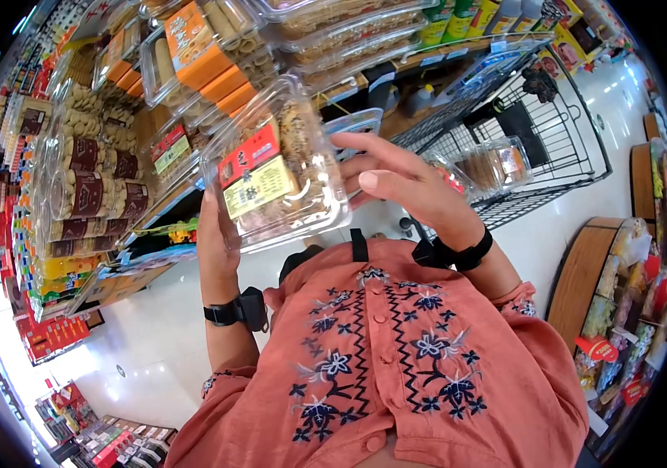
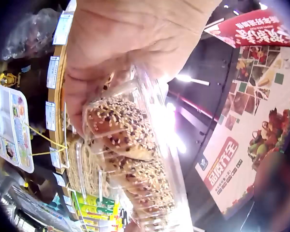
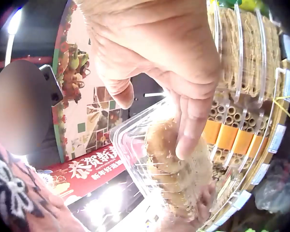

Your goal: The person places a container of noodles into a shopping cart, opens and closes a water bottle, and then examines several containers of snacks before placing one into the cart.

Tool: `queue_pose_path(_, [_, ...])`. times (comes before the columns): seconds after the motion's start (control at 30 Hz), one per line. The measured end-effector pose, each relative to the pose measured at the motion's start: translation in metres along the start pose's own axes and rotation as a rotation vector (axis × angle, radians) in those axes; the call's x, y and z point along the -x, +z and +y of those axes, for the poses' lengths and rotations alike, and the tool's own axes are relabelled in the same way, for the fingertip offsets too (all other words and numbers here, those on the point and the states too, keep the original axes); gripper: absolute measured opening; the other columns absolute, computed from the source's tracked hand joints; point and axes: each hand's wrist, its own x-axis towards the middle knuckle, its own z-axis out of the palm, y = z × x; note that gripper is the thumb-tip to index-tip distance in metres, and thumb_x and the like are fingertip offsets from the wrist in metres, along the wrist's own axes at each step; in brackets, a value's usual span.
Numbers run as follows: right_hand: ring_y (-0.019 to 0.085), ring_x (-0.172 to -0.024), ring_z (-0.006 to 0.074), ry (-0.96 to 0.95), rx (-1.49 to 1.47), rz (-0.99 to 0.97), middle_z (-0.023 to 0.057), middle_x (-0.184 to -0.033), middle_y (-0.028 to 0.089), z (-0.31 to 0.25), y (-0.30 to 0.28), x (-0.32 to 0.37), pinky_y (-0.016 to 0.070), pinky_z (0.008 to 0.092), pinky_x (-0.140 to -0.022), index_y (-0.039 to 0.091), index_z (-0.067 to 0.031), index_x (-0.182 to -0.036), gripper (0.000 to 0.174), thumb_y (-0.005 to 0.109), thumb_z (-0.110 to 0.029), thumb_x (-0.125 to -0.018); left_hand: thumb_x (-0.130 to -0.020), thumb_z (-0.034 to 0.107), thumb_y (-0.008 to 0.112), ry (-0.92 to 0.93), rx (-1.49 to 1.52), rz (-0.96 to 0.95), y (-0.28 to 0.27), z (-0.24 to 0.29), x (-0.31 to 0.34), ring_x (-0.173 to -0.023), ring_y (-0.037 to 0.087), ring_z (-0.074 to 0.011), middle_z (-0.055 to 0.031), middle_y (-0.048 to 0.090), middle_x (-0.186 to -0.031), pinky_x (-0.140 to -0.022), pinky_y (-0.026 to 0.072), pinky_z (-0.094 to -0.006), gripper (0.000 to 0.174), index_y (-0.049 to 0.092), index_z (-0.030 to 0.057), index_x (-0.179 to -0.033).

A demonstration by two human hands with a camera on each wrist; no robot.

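Observation:
A clear plastic box of sesame-coated pastries (image 1: 302,140) with a red and yellow label (image 1: 255,175) is held up tilted in front of the chest. My left hand (image 1: 218,238) grips its left side, and in the left wrist view the palm and fingers (image 2: 76,99) wrap round one end of the box. At the opposite side is my right hand (image 1: 411,187), its fingers loosely extended. The right wrist view has those fingers (image 3: 186,140) lying against the box's side, with the thumb (image 3: 122,94) held apart from it.
At the right stands a black wire shopping cart (image 1: 583,132) with clear packs of food (image 1: 493,168) in it. Shelves ahead and left carry stacked boxes with orange labels (image 1: 193,47) and tubs of biscuits (image 1: 87,175). A curved wooden display (image 1: 583,273) stands at the lower right.

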Motion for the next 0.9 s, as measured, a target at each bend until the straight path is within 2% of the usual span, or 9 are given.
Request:
queue_pose_path(0.03, [0.062,-0.113,0.0219,-0.01,-0.021,-0.045,0.0144,-0.125,0.063,-0.001,0.004,-0.006,0.0539,0.036,-0.093,0.035,0.0014,-0.15,0.062,0.06,-0.024,-0.099,-0.108,0.04,0.038,-0.013,-0.025,-0.14,-0.013,0.003,-0.001,-0.124,0.059,-0.0252,-0.0151,0.052,-0.145,-0.101,0.0503,-0.0368,0.054,0.04,0.0041,-0.149])
queue_pose_path(0.17, [0.064,-0.112,0.0241,-0.035,-0.065,-0.218,0.0179,-0.128,0.062,-0.004,0.025,-0.036,0.0542,0.0365,-0.092,0.034,-0.0003,-0.151,0.063,0.06,-0.025,-0.099,-0.106,0.042,0.042,-0.149,0.062,-0.131,-0.028,0.02,0.008,-0.123,0.059,-0.0298,-0.0179,0.054,-0.141,-0.103,0.0513,-0.045,0.056,0.042,0.003,-0.147])
queue_pose_path(0.3, [0.065,-0.109,0.0233,-0.06,-0.068,-0.355,0.0184,-0.128,0.062,-0.006,0.047,-0.061,0.0552,0.0345,-0.089,0.033,-0.0004,-0.152,0.063,0.061,-0.024,-0.099,-0.096,0.037,0.062,-0.125,0.215,-0.09,-0.082,0.01,0.004,-0.117,0.061,-0.0343,-0.018,0.059,-0.132,-0.089,0.0597,-0.0503,0.059,0.046,0.0045,-0.142])
queue_pose_path(0.37, [0.065,-0.11,0.0253,-0.063,-0.055,-0.413,0.0193,-0.128,0.062,-0.006,0.056,-0.072,0.0554,0.0358,-0.089,0.033,-0.001,-0.152,0.062,0.059,-0.023,-0.1,-0.094,0.038,0.064,0.03,0.056,-0.088,-0.115,-0.01,0.003,-0.113,0.062,-0.0352,-0.0171,0.059,-0.132,-0.082,0.0614,-0.0503,0.059,0.048,0.0067,-0.141])
queue_pose_path(0.43, [0.065,-0.113,0.0297,-0.06,-0.024,-0.464,0.0206,-0.13,0.061,-0.007,0.064,-0.079,0.0555,0.0391,-0.091,0.032,-0.0027,-0.153,0.06,0.055,-0.021,-0.101,-0.099,0.037,0.057,-0.033,0.303,-0.119,-0.121,-0.006,0.005,-0.117,0.062,-0.0326,-0.0185,0.057,-0.135,-0.094,0.0566,-0.0446,0.056,0.046,0.0041,-0.143])
queue_pose_path(0.53, [0.066,-0.113,0.0298,-0.057,-0.005,-0.49,0.0211,-0.129,0.061,-0.008,0.073,-0.089,0.0557,0.0392,-0.091,0.032,-0.0026,-0.153,0.06,0.055,-0.022,-0.101,-0.099,0.031,0.058,-0.118,0.453,-0.443,-0.115,0.007,0.006,-0.119,0.06,-0.0339,-0.02,0.055,-0.137,-0.094,0.057,-0.0441,0.055,0.043,0.0046,-0.144])
queue_pose_path(0.63, [0.066,-0.112,0.0302,-0.047,-0.025,-0.509,0.0216,-0.129,0.061,-0.006,0.079,-0.095,0.0558,0.0395,-0.091,0.032,-0.0025,-0.153,0.06,0.055,-0.022,-0.101,-0.1,0.03,0.055,-0.078,0.511,-0.497,-0.113,0.013,0.01,-0.121,0.059,-0.0358,-0.0217,0.054,-0.138,-0.097,0.0558,-0.0449,0.054,0.041,0.0042,-0.146])
queue_pose_path(0.73, [0.065,-0.113,0.0307,-0.033,-0.034,-0.508,0.0219,-0.129,0.06,-0.005,0.081,-0.1,0.0554,0.0394,-0.092,0.032,-0.0025,-0.153,0.06,0.054,-0.023,-0.101,-0.095,0.046,0.061,0.006,0.194,0.015,-0.123,0.01,0.013,-0.106,0.066,-0.0296,-0.0153,0.061,-0.127,-0.07,0.0621,-0.0388,0.058,0.051,0.0076,-0.138])
queue_pose_path(0.9, [0.067,-0.108,0.027,0.04,-0.065,-0.388,0.0181,-0.125,0.063,0.01,0.072,-0.113,0.0565,0.0375,-0.089,0.036,-0.0001,-0.149,0.06,0.057,-0.028,-0.101,-0.105,0.041,0.046,0.029,0.024,0.01,-0.097,0.049,0.017,-0.117,0.062,-0.029,-0.0166,0.056,-0.137,-0.097,0.0542,-0.0423,0.054,0.045,0.0034,-0.143])
